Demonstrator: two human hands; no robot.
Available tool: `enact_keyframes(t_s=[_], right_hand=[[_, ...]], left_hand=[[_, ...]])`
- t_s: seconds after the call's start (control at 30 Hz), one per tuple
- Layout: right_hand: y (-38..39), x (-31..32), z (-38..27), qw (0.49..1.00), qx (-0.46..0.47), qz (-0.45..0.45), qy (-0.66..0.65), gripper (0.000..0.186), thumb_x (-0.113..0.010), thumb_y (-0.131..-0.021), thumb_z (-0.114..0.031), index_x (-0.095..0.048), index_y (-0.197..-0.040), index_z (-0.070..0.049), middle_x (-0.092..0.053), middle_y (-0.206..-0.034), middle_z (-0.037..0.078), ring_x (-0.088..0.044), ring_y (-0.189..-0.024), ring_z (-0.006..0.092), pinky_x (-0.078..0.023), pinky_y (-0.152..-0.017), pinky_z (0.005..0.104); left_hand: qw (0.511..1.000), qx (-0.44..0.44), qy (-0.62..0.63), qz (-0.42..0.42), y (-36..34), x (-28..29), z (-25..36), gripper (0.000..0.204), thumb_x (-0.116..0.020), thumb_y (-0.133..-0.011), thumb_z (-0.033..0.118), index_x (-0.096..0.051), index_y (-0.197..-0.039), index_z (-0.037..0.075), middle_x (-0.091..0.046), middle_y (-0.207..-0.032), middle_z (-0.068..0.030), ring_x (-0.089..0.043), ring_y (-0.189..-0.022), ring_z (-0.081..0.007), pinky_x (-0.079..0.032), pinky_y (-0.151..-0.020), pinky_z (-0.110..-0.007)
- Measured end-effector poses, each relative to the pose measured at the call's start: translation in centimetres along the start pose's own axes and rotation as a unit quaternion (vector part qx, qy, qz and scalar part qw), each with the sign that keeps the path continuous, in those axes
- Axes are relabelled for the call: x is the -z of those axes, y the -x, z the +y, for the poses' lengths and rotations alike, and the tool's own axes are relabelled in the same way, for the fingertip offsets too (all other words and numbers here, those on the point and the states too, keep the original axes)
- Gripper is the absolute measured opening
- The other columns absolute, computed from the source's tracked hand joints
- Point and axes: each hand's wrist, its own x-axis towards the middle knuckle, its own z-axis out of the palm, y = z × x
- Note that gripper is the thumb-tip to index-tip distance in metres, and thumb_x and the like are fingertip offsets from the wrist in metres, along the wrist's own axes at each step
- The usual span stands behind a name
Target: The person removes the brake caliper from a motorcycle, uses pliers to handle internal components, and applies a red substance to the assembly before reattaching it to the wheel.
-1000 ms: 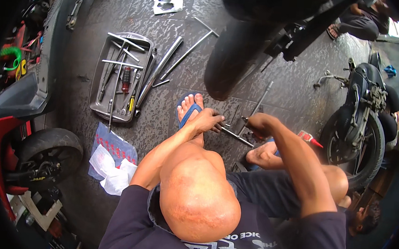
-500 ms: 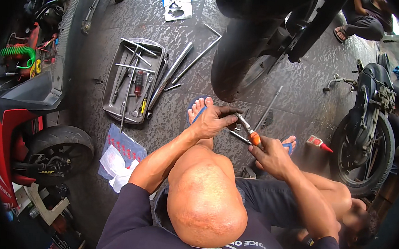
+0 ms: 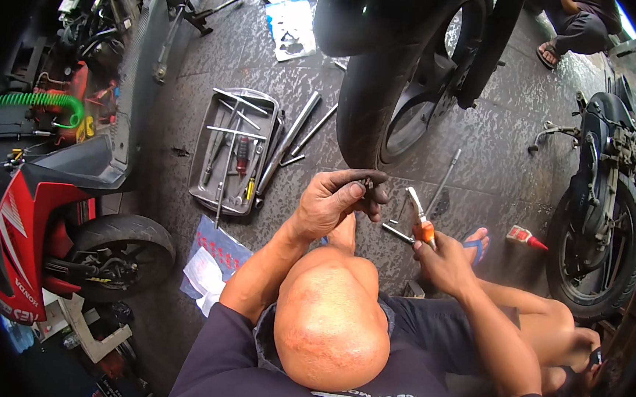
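Observation:
My left hand point(image 3: 330, 203) is raised above my foot, its blackened fingers closed on a small dark metal part point(image 3: 368, 184). My right hand point(image 3: 441, 257) grips a metal tool with an orange handle point(image 3: 424, 229), its silver head tilted up toward the left hand, a short gap from it. Beneath and beside the right hand, steel T-bars point(image 3: 402, 234) and a long steel rod point(image 3: 449, 174) lie on the wet tiles. A tray point(image 3: 204, 128) of wrenches, T-bars and screwdrivers sits to the left, with steel tubes along its right side.
A motorcycle tire point(image 3: 361, 124) hangs ahead; a red scooter point(image 3: 17, 236) stands left, another motorcycle point(image 3: 597, 218) right. A red-tipped bottle point(image 3: 522, 237), a blue sheet with white paper point(image 3: 215, 250) and printed packets point(image 3: 289, 27) lie on the floor. People crouch at top right point(image 3: 580, 32) and lower right.
The orange-handled tool came up into view in my right hand, reaching my left fingers, and has since drawn slightly right and away. My left hand has risen, fingers curled round the small part.

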Motion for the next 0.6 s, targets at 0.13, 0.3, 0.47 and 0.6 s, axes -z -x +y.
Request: enact_keyframes(t_s=[0.13, 0.3, 0.47, 0.6], right_hand=[[-5.5, -6.2, 10.2, 0.968, -0.157, 0.033, -0.194, 0.039, -0.062, -0.092, -0.033, -0.064, -0.098, 0.006, -0.068, -0.077, 0.019, -0.068, -0.076, 0.0282, -0.050, -0.068, 0.0425], [-5.0, -7.7, 10.6, 0.984, -0.143, 0.051, -0.092, 0.041, -0.064, -0.089, -0.036, -0.066, -0.095, 0.004, -0.069, -0.081, 0.018, -0.068, -0.077, 0.0278, -0.050, -0.069, 0.0412], [-2.7, -3.7, 5.8, 0.981, 0.026, 0.093, -0.171, 0.029, -0.066, -0.081, -0.013, -0.061, -0.105, 0.002, -0.061, -0.096, 0.016, -0.062, -0.097, 0.0294, -0.046, -0.085, 0.0357], [-0.7, -0.5, 0.3, 0.949, 0.249, 0.160, -0.112, 0.040, -0.057, -0.065, 0.002, -0.063, -0.105, 0.001, -0.051, -0.126, 0.020, -0.054, -0.117, 0.0334, -0.043, -0.099, 0.0384]], left_hand=[[0.995, 0.026, 0.097, -0.023, -1.2, -1.3, 0.1, 0.037, -0.053, -0.102, 0.020, -0.057, -0.127, -0.006, -0.069, -0.102, -0.0173, -0.069, -0.084, -0.0231, -0.059, -0.078, -0.040], [0.996, 0.051, 0.076, 0.000, -0.5, -1.3, 0.6, 0.037, -0.054, -0.101, 0.021, -0.057, -0.127, -0.006, -0.069, -0.102, -0.0171, -0.069, -0.082, -0.0218, -0.059, -0.075, -0.038], [0.998, 0.060, -0.003, 0.021, -0.2, -2.4, 1.9, 0.037, -0.054, -0.101, 0.022, -0.058, -0.126, -0.006, -0.070, -0.098, -0.0152, -0.069, -0.079, -0.0190, -0.059, -0.073, -0.035], [0.996, 0.055, -0.070, 0.018, -0.2, -4.3, 3.9, 0.037, -0.055, -0.101, 0.022, -0.059, -0.125, -0.006, -0.070, -0.096, -0.0132, -0.068, -0.079, -0.0167, -0.059, -0.072, -0.033]])
